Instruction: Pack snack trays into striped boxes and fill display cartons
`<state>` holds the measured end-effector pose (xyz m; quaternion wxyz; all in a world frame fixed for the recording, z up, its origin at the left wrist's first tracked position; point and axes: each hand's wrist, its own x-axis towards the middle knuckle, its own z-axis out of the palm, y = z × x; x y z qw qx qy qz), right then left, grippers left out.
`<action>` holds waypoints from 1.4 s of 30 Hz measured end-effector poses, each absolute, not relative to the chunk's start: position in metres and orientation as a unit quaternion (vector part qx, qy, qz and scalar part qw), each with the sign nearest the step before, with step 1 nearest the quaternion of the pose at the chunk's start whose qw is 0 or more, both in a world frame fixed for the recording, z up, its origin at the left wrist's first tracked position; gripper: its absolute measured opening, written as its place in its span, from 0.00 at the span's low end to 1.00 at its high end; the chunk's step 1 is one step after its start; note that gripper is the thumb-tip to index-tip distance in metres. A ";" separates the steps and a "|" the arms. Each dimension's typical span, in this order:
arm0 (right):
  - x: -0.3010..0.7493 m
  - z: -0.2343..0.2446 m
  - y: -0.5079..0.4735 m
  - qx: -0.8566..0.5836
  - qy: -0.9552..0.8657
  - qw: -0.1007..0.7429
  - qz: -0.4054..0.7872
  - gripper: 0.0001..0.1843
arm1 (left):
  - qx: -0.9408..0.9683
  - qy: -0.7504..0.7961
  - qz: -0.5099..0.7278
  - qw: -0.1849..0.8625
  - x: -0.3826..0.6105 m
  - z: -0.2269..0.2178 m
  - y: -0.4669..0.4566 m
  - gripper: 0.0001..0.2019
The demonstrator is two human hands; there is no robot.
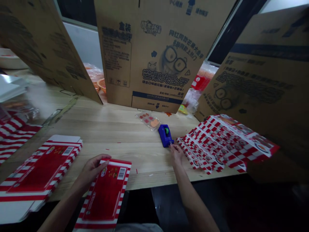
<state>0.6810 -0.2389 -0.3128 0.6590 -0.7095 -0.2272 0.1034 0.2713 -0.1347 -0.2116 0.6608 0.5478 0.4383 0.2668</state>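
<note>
Only the head view here, so here's what we've got. Our left hand (93, 167) lies palm-down on the top corner of a flat red carton blank with white-striped edges (106, 193), fingers loose and spread, pressing on it rather than closed round it. That blank sits at the near edge of the pale wooden table (116, 129), with most of it hanging off toward our lap. Our right hand (176, 153) has its fingertips at the near end of a small blue plastic tape dispenser (165, 135) mid-table. We can't tell if it's pinching any tape or just touching. A stack of the same red blanks (41, 170) lies to the left, a fanned pile of red-and-white checkered cartons (217, 145) just beside our right wrist, and a clear plastic packet with orange bits (149, 120) sits behind the dispenser. Tall brown printed cardboard boxes (154, 51) stand at the back. Our worry: only palm weight pins that overhanging blank, so easing off could let it slide to the floor. The dispenser looks light, so a one-handed tug might drag it, and a stray wrist could spill the fanned pile.
</note>
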 end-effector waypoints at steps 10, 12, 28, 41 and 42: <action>0.633 -0.280 -0.250 -0.671 -0.247 0.672 0.192 0.19 | 0.655 0.424 0.248 0.574 0.288 -0.182 -0.110 0.21; 0.605 -0.265 -0.246 -0.648 -0.291 0.647 0.276 0.18 | 0.683 0.402 0.207 0.573 0.297 -0.178 -0.107 0.19; 0.504 -0.215 -0.216 -0.604 -0.568 0.380 0.410 0.16 | 0.724 0.286 0.112 0.617 0.318 -0.175 -0.114 0.11; 0.500 -0.213 -0.217 -0.362 -0.290 0.453 0.761 0.20 | 0.650 0.266 0.131 0.700 0.313 -0.148 -0.123 0.16; 0.499 -0.218 -0.214 -0.355 -0.296 0.447 0.766 0.19 | 0.649 0.274 0.135 0.697 0.310 -0.149 -0.121 0.16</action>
